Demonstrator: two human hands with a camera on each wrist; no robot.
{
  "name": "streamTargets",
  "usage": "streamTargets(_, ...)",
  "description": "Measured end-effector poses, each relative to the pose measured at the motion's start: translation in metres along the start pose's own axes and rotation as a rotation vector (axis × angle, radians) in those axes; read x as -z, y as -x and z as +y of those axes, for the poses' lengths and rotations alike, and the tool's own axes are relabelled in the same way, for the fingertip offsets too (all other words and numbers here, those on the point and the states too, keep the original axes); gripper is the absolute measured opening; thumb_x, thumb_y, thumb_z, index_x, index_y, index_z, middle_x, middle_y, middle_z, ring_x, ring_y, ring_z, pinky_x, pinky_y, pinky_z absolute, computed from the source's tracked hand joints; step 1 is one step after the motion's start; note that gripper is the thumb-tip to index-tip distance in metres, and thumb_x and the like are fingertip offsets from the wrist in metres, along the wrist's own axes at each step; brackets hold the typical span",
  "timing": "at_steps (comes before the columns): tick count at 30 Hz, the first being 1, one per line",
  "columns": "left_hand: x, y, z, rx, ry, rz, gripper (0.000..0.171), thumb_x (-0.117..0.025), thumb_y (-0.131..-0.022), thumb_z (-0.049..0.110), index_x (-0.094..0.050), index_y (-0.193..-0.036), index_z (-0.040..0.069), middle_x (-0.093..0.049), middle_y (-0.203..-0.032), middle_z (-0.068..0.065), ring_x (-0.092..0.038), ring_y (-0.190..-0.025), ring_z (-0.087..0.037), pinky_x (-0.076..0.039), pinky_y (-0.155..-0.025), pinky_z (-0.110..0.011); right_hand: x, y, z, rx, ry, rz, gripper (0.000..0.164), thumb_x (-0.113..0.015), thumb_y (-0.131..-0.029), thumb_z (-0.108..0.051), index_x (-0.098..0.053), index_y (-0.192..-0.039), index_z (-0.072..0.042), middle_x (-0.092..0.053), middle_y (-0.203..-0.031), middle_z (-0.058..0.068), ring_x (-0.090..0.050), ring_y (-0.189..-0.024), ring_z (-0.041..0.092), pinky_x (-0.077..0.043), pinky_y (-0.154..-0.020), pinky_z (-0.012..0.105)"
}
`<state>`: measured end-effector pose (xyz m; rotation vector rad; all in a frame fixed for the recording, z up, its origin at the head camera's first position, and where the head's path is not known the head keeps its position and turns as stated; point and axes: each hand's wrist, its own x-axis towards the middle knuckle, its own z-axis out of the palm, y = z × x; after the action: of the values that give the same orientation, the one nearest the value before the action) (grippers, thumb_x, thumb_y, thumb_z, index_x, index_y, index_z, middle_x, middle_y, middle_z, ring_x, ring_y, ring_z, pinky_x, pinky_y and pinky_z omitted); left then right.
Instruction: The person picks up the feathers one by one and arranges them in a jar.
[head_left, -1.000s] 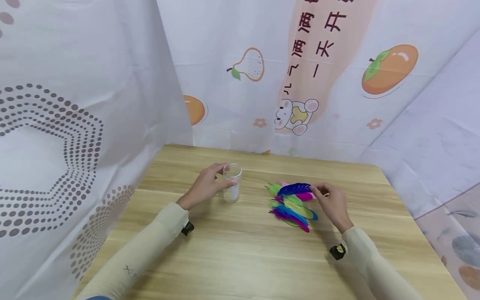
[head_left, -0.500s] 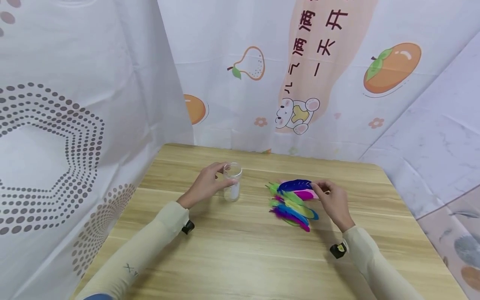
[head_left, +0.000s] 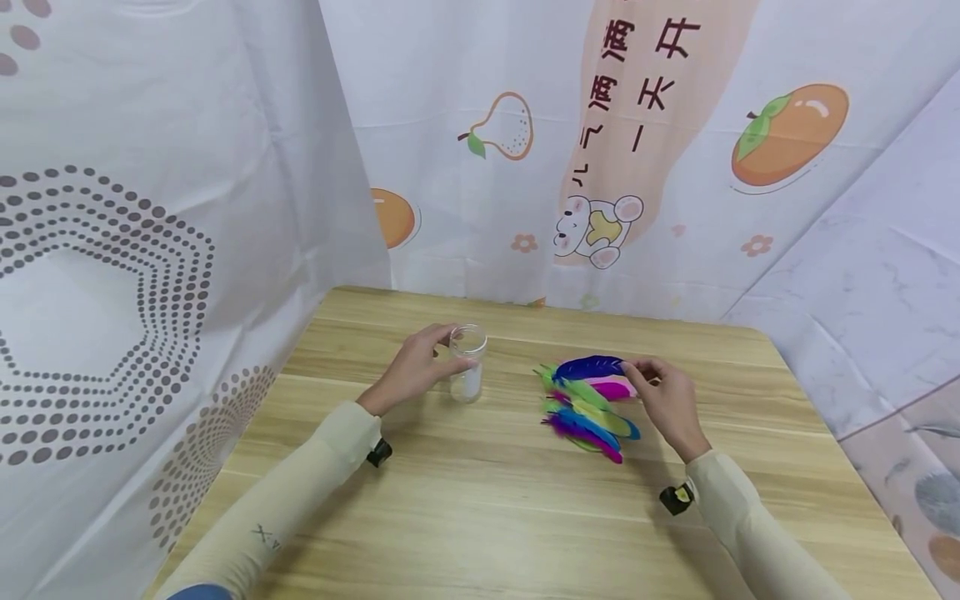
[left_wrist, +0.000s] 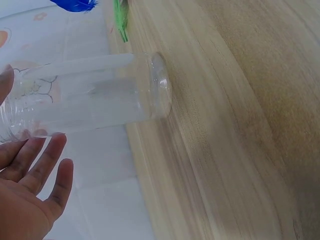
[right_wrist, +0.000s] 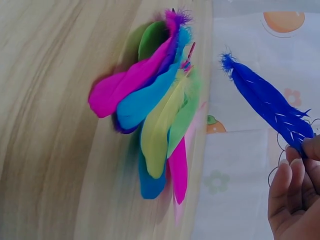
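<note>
A clear, open-topped jar (head_left: 468, 379) stands upright on the wooden table. My left hand (head_left: 417, 367) holds it near the rim between thumb and fingers, coming from the left. In the left wrist view the jar (left_wrist: 95, 95) shows nothing inside it. A dark blue feather (right_wrist: 270, 102) is pinched at its broad tip by the thumb and fingers of my right hand (right_wrist: 300, 195). In the head view that right hand (head_left: 666, 400) hovers right of the feather pile (head_left: 592, 417), with the blue feather stretched leftward over the pile's far edge.
Pink, turquoise, yellow and green feathers (right_wrist: 160, 120) lie overlapped on the wooden table (head_left: 480, 517), right of the jar. Printed white curtains (head_left: 450, 233) hang behind and on both sides of the tabletop.
The right hand has lifted the blue feather slightly up and away from the pile. The left hand stays at the jar; the whole view has shifted a little.
</note>
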<state>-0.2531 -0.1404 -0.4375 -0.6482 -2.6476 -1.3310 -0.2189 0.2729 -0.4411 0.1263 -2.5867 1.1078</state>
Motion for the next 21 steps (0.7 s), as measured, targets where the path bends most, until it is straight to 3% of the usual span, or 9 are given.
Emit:
streamTargets(13,-0.002,0.001,0.000,0.005,0.026,0.005,0.055,-0.080,-0.089,0.048,-0.065,-0.135,0.021,-0.065,-0.126,0.004,-0.060,-0.112,-0.015,-0.053,-0.088,-0.042,-0.006,-0.006,-0.009,0.009,-0.065,-0.001,0.035,-0.066,-0.101,-0.043,-0.076,-0.105,-0.009,-0.072,-0.090,0.013,-0.061,-0.079,0.018,-0.048,-0.056,0.022)
streamTargets(21,0.000,0.000,0.000,0.009,0.040,0.000,0.058,-0.080,-0.089,0.047,-0.064,-0.137,0.019,-0.065,-0.125,0.002,-0.059,-0.111,-0.016,-0.052,-0.092,-0.047,-0.006,-0.010,-0.016,0.005,-0.082,-0.006,0.036,-0.066,-0.100,-0.047,-0.075,-0.105,-0.012,-0.070,-0.088,0.004,-0.062,-0.080,0.017,-0.049,-0.059,0.021)
